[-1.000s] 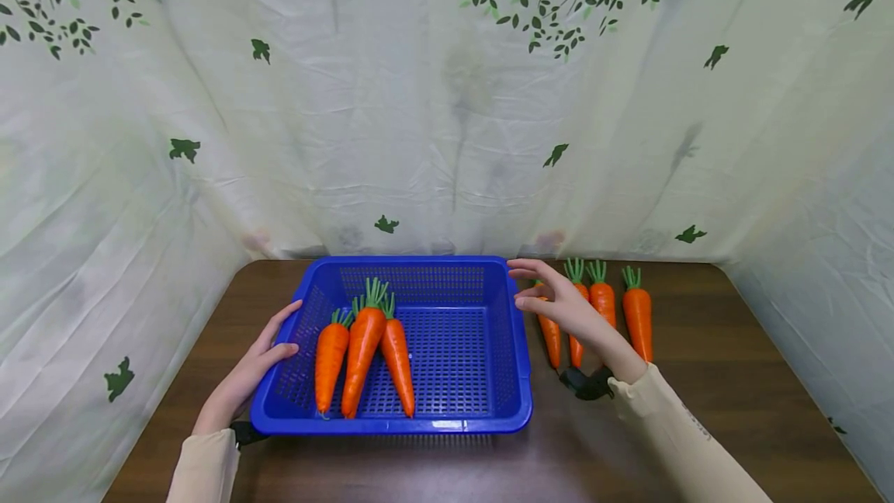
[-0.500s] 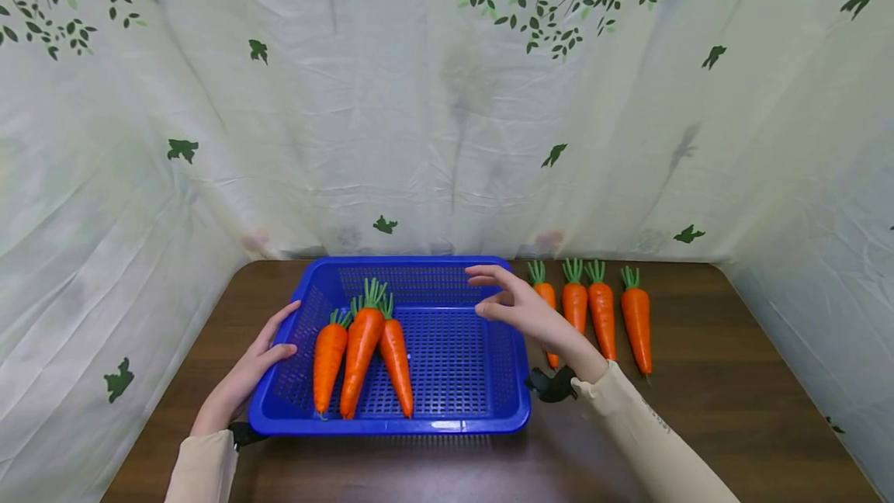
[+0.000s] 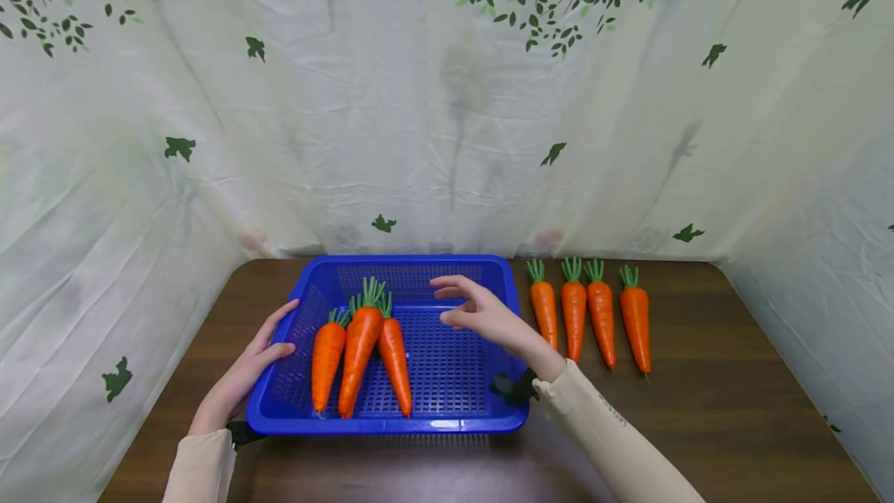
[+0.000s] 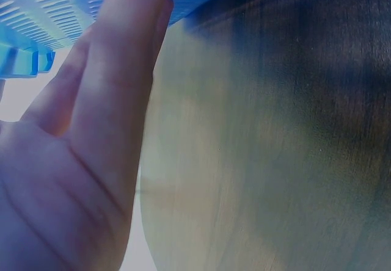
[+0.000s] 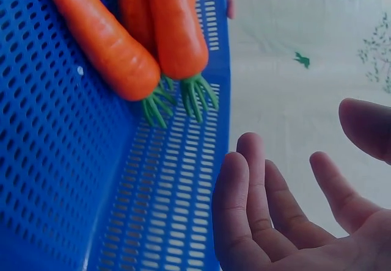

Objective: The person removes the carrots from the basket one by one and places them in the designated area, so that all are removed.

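Orange carrots with green stem tops [image 3: 359, 363] lie bunched, overlapping, in the left half of a blue plastic basket [image 3: 387, 427]. On the basket's left side, my left hand [image 3: 244, 371] holds the rim, its thumb over the edge; in the left wrist view its fingers [image 4: 116, 69] reach up to the slotted wall. My right hand [image 3: 492, 324] hovers over the basket's right half, fingers loosely bent and apart from the thumb, nothing between them. The right wrist view shows that hand [image 5: 293, 222] beside the rim, away from the carrots [image 5: 110, 45].
Several more carrots [image 3: 602, 320] lie in a row on the brown wooden table [image 3: 726, 410], right of the basket. A pale curtain [image 3: 419, 99] with printed leaves hangs behind the table and along both sides.
My right hand has moved left from the carrot row, across the basket's right rim, to above its inside, uncovering the row. My left hand stays on the rim; the carrots lie as before.
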A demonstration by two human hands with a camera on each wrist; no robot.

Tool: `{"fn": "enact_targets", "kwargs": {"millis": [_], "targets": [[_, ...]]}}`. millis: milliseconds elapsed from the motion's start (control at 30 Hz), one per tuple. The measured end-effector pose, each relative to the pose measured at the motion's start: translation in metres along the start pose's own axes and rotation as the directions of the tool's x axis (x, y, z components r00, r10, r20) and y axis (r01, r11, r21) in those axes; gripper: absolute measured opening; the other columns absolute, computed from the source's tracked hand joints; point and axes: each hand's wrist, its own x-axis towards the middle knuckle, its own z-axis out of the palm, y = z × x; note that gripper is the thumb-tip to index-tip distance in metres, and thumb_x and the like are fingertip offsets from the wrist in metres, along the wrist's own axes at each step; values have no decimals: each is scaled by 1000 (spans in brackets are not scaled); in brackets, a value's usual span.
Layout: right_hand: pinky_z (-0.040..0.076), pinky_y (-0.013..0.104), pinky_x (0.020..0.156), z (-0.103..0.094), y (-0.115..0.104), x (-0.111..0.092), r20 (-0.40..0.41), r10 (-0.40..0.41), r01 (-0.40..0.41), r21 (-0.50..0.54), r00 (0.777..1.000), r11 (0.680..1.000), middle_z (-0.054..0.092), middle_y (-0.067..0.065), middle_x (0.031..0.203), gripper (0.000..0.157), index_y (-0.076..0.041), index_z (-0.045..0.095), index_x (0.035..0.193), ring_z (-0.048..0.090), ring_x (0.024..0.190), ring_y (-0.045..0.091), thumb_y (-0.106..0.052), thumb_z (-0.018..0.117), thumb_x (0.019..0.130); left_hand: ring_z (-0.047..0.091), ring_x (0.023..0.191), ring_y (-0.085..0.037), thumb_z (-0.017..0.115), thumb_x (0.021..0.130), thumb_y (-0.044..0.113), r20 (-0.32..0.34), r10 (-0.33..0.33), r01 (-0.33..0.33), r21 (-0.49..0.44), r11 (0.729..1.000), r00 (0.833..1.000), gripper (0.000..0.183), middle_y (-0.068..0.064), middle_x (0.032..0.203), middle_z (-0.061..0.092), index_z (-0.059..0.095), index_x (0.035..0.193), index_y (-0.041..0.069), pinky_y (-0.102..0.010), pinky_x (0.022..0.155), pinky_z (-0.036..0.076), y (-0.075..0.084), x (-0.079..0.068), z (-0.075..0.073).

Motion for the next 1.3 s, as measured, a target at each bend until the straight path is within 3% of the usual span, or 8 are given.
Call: {"fn": "enact_targets", "kwargs": {"millis": [400, 700, 933, 1300], "targets": [[49, 46, 87, 21, 7, 17, 16, 25, -26, 21, 1000, 999, 49, 19, 134, 48, -8, 46, 139, 62, 99, 30, -8, 59, 93, 38, 120, -52, 42, 102, 21, -9, -21, 21, -1, 1000, 1000, 64, -24, 152, 3, 7, 153, 33, -59, 82, 48, 1, 0, 0], [50, 42, 86, 33, 10, 24, 20, 30, -31, 53, 999, 998, 47, 19, 136, 50, -8, 45, 139, 63, 97, 29, -3, 59, 92, 39, 119, -51, 41, 102, 21, -4, -15, 15, 2, 1000, 1000, 63, -24, 151, 3, 7, 153, 34, -59, 81, 48, 0, 0, -1], [49, 46, 87, 41, 12, 28, 31, 44, -47, 87, 999, 995, 45, 19, 138, 51, -9, 45, 139, 62, 99, 34, -1, 59, 91, 38, 119, -50, 41, 102, 18, 7, 8, -8, -2, 1000, 1000, 63, -24, 151, 3, 7, 153, 33, -59, 83, 47, 0, 0, -1], [48, 45, 89, 55, 13, 38, 59, 71, -76, 85, 996, 993, 40, 17, 142, 58, -10, 44, 141, 59, 105, 29, 1, 62, 88, 42, 116, -47, 41, 102, 18, 5, 13, -13, 15, 1000, 1000, 63, -25, 151, 4, 8, 153, 33, -57, 83, 48, 0, 1, -1]]}}
